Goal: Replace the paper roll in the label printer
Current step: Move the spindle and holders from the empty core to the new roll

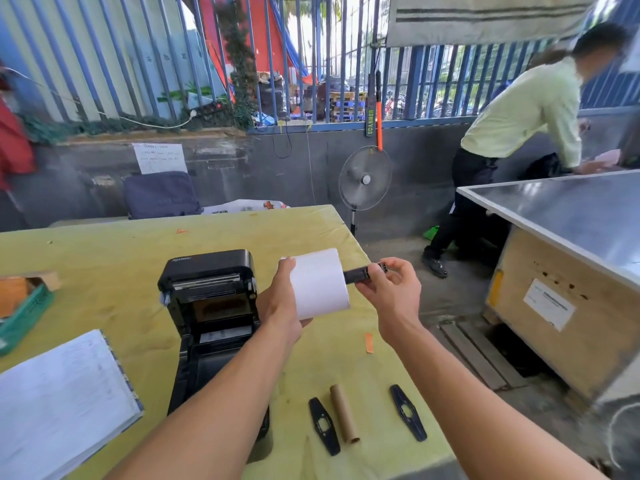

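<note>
A black label printer point(211, 306) stands on the yellow-green table point(104, 271) with its lid raised and its paper bay open. Just right of it, above the table, my left hand point(280, 306) grips a full white paper roll point(318, 284) from the left end. My right hand point(391, 289) pinches a black spindle point(358, 274) that sticks out of the roll's right end. Near the front edge lie an empty brown cardboard core point(344, 412) and two flat black roll guides point(323, 426) point(408, 412), one on each side of the core.
An open white notebook point(62, 407) lies front left and a green basket point(24, 313) at the left edge. A small orange scrap point(369, 342) lies on the table. A standing fan point(365, 178) is behind; a person point(512, 140) bends beside a wooden crate with a metal top point(561, 289) at right.
</note>
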Demonstrator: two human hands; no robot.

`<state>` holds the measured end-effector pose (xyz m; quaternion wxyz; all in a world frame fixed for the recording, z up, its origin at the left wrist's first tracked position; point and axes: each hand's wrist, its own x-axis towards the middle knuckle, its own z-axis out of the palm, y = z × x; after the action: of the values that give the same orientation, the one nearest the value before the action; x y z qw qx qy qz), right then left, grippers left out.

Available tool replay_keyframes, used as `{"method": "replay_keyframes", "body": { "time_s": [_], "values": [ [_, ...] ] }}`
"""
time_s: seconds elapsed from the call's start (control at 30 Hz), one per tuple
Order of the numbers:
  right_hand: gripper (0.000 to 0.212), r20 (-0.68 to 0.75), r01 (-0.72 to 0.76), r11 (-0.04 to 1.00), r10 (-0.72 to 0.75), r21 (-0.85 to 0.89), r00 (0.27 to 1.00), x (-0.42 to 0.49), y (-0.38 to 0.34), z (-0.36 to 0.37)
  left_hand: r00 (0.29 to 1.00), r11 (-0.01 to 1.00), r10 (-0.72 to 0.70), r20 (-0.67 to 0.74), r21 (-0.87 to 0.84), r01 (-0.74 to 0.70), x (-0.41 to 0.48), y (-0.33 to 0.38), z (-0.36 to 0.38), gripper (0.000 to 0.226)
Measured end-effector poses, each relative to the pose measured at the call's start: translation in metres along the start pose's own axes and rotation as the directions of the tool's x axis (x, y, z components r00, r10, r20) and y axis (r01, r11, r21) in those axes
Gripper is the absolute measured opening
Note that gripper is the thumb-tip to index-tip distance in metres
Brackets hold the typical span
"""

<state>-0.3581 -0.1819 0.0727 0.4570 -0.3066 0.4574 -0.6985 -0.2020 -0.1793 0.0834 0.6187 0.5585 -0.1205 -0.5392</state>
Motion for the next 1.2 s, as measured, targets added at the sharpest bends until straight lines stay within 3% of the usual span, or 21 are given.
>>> {"method": "replay_keyframes", "body": {
  "time_s": [0.17, 0.47, 0.87, 1.03, 1.07, 1.1, 1.17, 1.2],
  "values": [
    [0.013, 0.024, -0.023, 1.0, 0.023, -0.007, 0.999, -0.023, 0.003, -0.005, 1.0, 1.0, -0.004, 0.008, 0.009, 0.004, -0.017, -0.006, -0.004, 0.049],
    [0.006, 0.159, -0.105, 0.977, 0.135, -0.183, 0.978, -0.014, 0.013, -0.013, 0.998, 0.999, 0.044, -0.034, 0.034, -0.042, -0.017, -0.011, 0.001, 0.055],
    [0.014, 0.265, -0.202, 0.915, 0.303, -0.349, 0.916, 0.015, 0.032, -0.032, 0.993, 0.999, -0.011, -0.12, 0.051, 0.017, 0.01, -0.042, 0.008, 0.055],
    [0.019, 0.153, -0.29, 0.881, 0.367, -0.373, 0.918, 0.026, 0.054, -0.048, 0.989, 0.996, -0.034, -0.143, 0.078, 0.046, 0.022, -0.062, 0.009, 0.056],
    [0.022, 0.088, -0.269, 0.835, 0.351, -0.481, 0.932, 0.029, 0.061, -0.056, 0.989, 0.995, -0.043, -0.145, 0.081, 0.055, 0.024, -0.065, 0.009, 0.056],
    [0.023, 0.047, -0.204, 0.723, 0.311, -0.66, 0.949, 0.032, 0.069, -0.065, 0.988, 0.994, -0.054, -0.146, 0.084, 0.066, 0.027, -0.068, 0.008, 0.058],
    [0.015, 0.072, -0.031, 0.313, 0.312, -0.949, 0.947, 0.032, 0.084, -0.089, 0.987, 0.993, -0.07, -0.147, 0.087, 0.084, 0.032, -0.075, 0.007, 0.06],
    [0.01, 0.082, 0.038, 0.121, 0.392, -0.992, 0.916, 0.029, 0.091, -0.1, 0.986, 0.992, -0.077, -0.147, 0.087, 0.09, 0.035, -0.078, 0.006, 0.06]
  ]
}}
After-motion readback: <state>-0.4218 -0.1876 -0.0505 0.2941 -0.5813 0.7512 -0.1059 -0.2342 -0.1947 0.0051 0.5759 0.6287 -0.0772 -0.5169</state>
